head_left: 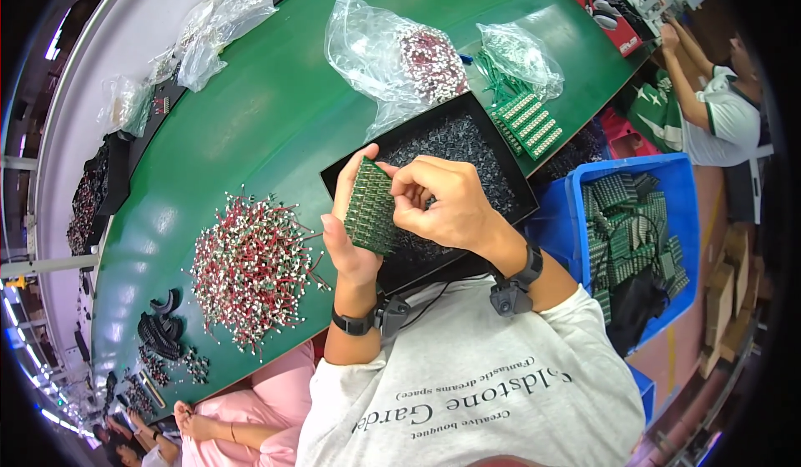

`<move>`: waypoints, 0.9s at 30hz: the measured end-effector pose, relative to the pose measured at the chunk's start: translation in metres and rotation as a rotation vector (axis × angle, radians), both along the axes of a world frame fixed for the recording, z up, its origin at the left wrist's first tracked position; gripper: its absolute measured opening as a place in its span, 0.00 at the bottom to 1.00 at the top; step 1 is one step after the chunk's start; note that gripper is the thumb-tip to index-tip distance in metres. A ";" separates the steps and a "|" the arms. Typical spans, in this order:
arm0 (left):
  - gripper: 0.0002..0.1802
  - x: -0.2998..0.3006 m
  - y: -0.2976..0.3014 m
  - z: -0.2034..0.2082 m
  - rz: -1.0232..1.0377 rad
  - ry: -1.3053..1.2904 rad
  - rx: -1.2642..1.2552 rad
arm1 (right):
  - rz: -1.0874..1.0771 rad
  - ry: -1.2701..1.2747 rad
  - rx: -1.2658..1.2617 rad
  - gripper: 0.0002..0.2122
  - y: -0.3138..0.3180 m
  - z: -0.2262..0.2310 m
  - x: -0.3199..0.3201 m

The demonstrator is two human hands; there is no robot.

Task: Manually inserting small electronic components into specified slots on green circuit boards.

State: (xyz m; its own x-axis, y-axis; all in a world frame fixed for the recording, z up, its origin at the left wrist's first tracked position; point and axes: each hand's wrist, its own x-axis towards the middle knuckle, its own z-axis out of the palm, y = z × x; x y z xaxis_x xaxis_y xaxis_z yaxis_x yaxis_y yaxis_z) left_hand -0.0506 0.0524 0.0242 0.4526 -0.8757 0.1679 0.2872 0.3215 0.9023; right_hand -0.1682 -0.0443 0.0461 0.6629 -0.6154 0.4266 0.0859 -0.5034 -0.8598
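A green circuit board panel with rows of small parts is held up, tilted, in my left hand, its thumb and fingers at opposite edges. Close to the panel's right side is my right hand, its thumb and fingers pinched together. Whatever sits between those fingertips is too small or hidden to name. Below both hands lies a black tray full of small dark parts. To the left, a heap of red wires with white connectors rests on the green table.
Clear bags and more wired connectors lie beyond the tray. Green panels sit right of it, near a blue bin of boards. Black curved pieces lie at left. A co-worker sits at far right.
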 end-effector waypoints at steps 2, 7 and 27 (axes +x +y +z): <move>0.60 0.000 -0.001 0.000 0.013 0.008 -0.006 | -0.050 -0.016 -0.112 0.06 0.000 0.000 0.001; 0.59 0.002 -0.001 -0.002 -0.001 0.051 -0.027 | -0.062 -0.002 -0.161 0.06 0.000 0.005 -0.002; 0.59 0.000 -0.003 0.001 0.014 0.020 -0.036 | -0.054 -0.045 -0.167 0.07 0.010 -0.007 0.007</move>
